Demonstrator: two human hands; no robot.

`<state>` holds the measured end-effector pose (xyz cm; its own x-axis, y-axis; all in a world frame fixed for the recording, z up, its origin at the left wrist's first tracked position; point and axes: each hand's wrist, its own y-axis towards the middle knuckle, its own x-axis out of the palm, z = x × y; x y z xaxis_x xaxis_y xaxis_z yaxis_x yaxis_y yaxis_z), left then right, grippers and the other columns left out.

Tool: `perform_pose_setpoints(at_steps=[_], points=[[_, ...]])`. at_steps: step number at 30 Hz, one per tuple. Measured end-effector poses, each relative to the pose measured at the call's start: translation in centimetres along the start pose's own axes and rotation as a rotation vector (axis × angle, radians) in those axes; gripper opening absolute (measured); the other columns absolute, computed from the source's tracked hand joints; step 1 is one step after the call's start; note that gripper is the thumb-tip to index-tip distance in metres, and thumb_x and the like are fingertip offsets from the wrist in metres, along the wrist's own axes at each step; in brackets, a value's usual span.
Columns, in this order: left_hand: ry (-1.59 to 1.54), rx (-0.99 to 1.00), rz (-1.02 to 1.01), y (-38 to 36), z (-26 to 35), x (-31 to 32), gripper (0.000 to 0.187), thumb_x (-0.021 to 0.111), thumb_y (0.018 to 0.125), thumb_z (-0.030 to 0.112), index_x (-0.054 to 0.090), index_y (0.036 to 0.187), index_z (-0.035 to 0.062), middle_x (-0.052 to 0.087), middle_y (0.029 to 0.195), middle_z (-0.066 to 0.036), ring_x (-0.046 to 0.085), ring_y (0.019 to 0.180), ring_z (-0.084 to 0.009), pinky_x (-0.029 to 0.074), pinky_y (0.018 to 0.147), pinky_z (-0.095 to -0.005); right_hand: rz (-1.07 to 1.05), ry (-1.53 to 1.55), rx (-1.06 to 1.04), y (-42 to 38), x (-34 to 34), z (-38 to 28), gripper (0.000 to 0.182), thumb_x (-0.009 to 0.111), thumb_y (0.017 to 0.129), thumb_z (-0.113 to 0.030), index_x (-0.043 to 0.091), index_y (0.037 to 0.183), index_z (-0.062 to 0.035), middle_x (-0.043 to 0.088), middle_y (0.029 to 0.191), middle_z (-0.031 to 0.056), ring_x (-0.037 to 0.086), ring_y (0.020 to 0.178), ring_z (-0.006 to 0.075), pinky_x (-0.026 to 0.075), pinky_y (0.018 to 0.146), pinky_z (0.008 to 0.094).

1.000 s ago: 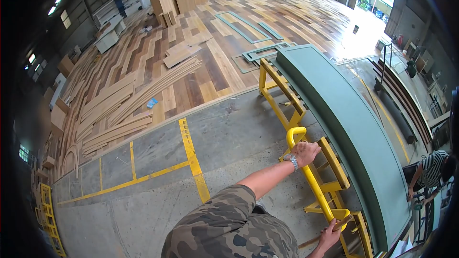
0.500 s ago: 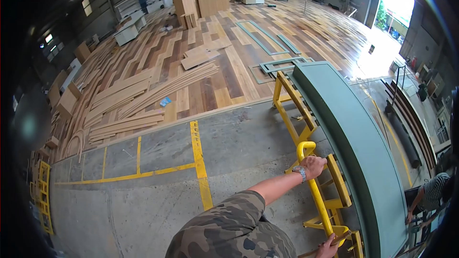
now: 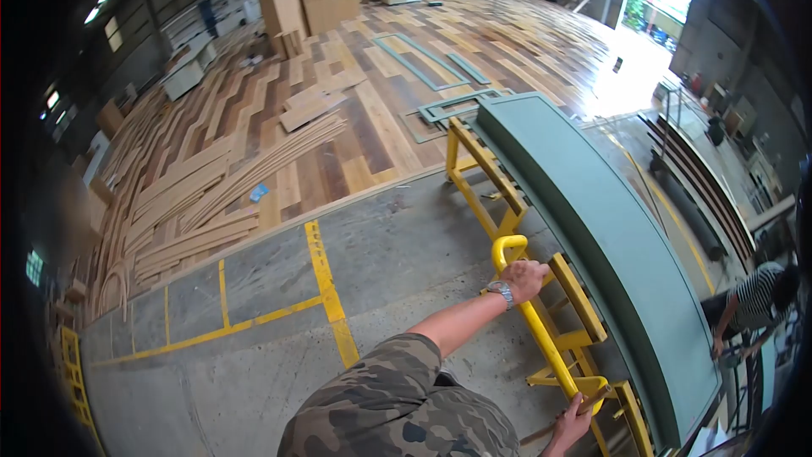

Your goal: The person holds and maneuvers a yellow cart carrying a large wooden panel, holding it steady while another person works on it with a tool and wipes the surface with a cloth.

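My left hand (image 3: 525, 279), with a watch on its wrist, is closed at the upper part of a bent yellow tube (image 3: 541, 334). Lower down, my right hand (image 3: 572, 423) has its fingers closed round a thin brown stick (image 3: 599, 395), close to the tube's lower bend. The tube runs beside a yellow stand (image 3: 578, 296). A long green panel with raised edges (image 3: 605, 228) lies along the stand, right of both hands.
Another person (image 3: 753, 305) in a striped top bends at the panel's right side. Wooden strips (image 3: 211, 195) and green frames (image 3: 419, 59) lie on the plank floor. Dark boards (image 3: 698, 178) stand at the right. Yellow lines (image 3: 326, 279) mark the concrete.
The view has shifted, so the stand, panel and hands appear further left. Both hands keep their places at the tube. The person at the right shows more fully.
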<state>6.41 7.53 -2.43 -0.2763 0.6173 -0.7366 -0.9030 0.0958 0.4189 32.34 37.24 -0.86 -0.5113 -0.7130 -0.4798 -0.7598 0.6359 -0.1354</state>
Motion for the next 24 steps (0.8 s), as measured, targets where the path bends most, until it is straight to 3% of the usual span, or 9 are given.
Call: perform_pose_setpoints(at_steps=[3,6,12,16,18,24], points=[[0.034,-0.033,-0.044,0.0,0.2,-0.4,0.017,0.059,0.098,0.019,0.075,0.095,0.0140,0.077,0.087,-0.012,0.076,0.085,-0.0343,0.060,0.073,-0.0468,0.022,-0.018,-0.003,-0.2,0.1,0.1,0.043,0.072,0.106,-0.038,0.069,0.127,-0.0008,0.054,0.069,0.0006,0.051,0.054,0.0085,0.044,0.051,0.0272],[-0.019,-0.050,-0.015,0.0,0.2,-0.7,0.015,0.062,0.099,0.021,0.073,0.097,0.0116,0.077,0.091,-0.015,0.076,0.086,-0.0367,0.062,0.075,-0.0495,0.016,-0.022,0.007,-0.5,0.0,0.0,0.039,0.071,0.106,-0.039,0.070,0.122,-0.0029,0.060,0.078,0.0018,0.055,0.058,0.0083,0.048,0.050,0.0266],[-0.005,-0.056,-0.023,0.1,0.6,-1.0,0.019,0.067,0.099,0.028,0.071,0.093,0.0109,0.077,0.088,-0.015,0.076,0.085,-0.0359,0.061,0.074,-0.0485,0.038,-0.023,0.002,0.0,0.4,1.0,0.041,0.073,0.106,-0.038,0.070,0.125,-0.0015,0.056,0.067,-0.0009,0.050,0.052,0.0070,0.042,0.048,0.0261],[0.007,-0.069,-0.059,0.1,0.5,-1.0,0.023,0.067,0.099,0.031,0.070,0.091,0.0099,0.076,0.086,-0.015,0.075,0.083,-0.0358,0.060,0.073,-0.0491,0.049,-0.004,-0.029,0.9,0.8,3.1,0.041,0.072,0.106,-0.037,0.070,0.126,-0.0012,0.056,0.068,-0.0005,0.050,0.052,0.0069,0.042,0.049,0.0261],[0.016,-0.050,-0.061,0.2,0.7,-1.4,0.024,0.067,0.099,0.031,0.070,0.089,0.0096,0.076,0.085,-0.015,0.075,0.082,-0.0358,0.060,0.072,-0.0494,0.117,-0.071,-0.144,1.6,1.3,4.7,0.041,0.072,0.107,-0.037,0.070,0.126,-0.0009,0.056,0.068,-0.0005,0.050,0.053,0.0074,0.043,0.050,0.0261],[0.043,-0.046,-0.074,0.2,0.8,-1.5,0.026,0.066,0.098,0.032,0.069,0.085,0.0089,0.075,0.083,-0.015,0.074,0.080,-0.0360,0.059,0.072,-0.0501,0.131,-0.073,-0.124,1.4,1.3,4.5,0.040,0.073,0.106,-0.037,0.070,0.126,-0.0014,0.055,0.068,-0.0003,0.049,0.055,0.0078,0.043,0.051,0.0270]])
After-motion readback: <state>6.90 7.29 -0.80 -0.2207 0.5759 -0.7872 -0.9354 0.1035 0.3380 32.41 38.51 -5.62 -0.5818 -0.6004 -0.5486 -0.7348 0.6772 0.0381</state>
